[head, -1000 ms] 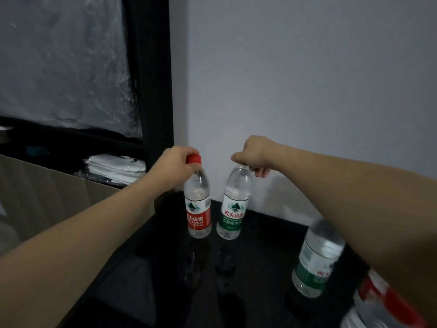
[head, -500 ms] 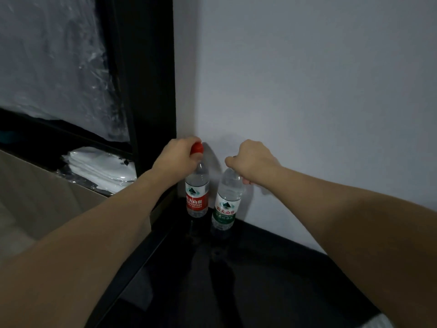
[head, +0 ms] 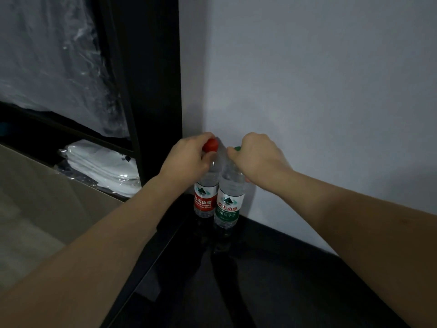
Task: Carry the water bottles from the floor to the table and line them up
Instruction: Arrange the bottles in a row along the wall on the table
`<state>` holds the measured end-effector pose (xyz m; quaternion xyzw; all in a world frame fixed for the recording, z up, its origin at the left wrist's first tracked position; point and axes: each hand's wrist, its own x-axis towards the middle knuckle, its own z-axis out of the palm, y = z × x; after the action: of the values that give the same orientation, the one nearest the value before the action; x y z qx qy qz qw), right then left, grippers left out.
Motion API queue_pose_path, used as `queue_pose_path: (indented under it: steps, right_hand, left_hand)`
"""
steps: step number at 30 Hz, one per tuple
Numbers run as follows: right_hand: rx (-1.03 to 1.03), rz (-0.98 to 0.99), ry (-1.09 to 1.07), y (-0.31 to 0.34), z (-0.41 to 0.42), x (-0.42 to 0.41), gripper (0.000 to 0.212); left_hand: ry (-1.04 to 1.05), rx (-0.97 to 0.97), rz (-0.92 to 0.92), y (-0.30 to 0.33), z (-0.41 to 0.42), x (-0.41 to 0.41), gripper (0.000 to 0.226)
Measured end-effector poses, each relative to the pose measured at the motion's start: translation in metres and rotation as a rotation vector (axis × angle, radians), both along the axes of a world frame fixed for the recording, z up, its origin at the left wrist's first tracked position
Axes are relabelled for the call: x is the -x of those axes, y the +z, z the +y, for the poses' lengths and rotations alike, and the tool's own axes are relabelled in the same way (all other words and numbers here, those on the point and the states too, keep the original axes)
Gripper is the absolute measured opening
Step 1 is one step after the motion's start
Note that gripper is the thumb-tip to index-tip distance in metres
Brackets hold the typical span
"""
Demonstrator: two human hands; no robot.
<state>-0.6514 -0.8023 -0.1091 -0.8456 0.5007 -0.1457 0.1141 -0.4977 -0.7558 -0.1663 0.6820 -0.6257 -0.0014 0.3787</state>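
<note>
Both hands on bottles at the far corner of the table (head: pixel 295 280), a dark glossy top that reflects the two bottles. Left hand (head: pixel 186 156) has fingers curled round the neck of the red-label bottle (head: pixel 205 197), just under its red cap (head: pixel 211 146); the cap shows above the hand. Right hand (head: pixel 256 153) is wrapped over the top of the green-label bottle (head: pixel 228 204), fingers curled round the neck, and only a sliver of the green cap (head: pixel 237 148) shows at the knuckles. Both bottles stand upright on the table, bases down, side by side and touching or nearly so; can't tell which. Red-label one sits on the left, next to the black frame post (head: pixel 156 91); green-label one is on the right and slightly nearer the camera. Both are close to the grey wall (head: pixel 307 79), in the corner where it meets the post. Left of the post: a lower shelf with a stack of white folded items in clear wrap (head: pixel 101 169), and crinkled plastic sheeting (head: pixel 54 60) above that. Both forearms are bare and reach in from the bottom edge of the view.
</note>
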Motion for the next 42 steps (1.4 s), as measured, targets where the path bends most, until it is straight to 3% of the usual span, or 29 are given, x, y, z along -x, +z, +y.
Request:
queue_pose_path:
  steps: [12,16,19,24,30,42]
  right_hand:
    - [-0.033,-0.075,-0.036,-0.008,0.011,0.009,0.050]
    - [-0.037,-0.127,-0.061,-0.005,0.024,0.022,0.046]
    - [-0.052,-0.138,-0.068,0.002,0.035,0.037,0.050]
    - [-0.040,-0.132,-0.024,0.016,0.064,0.077,0.058]
    - [0.119,0.029,0.056,0.042,0.127,0.140,0.059]
    - [0.259,0.148,-0.032,0.064,0.337,0.306,0.048]
  left_hand:
    - [0.030,0.037,-0.013,-0.003,0.004,0.013,0.033]
    - [0.054,0.000,0.220,0.000,0.013,0.027,0.043]
    - [0.139,-0.004,0.291,0.007,0.021,0.046,0.057]
    - [0.215,0.067,0.209,0.024,0.050,0.071,0.049]
    - [0.154,0.121,0.090,0.045,0.113,0.122,0.054]
    - [-0.036,0.097,-0.054,0.055,0.324,0.265,0.052]
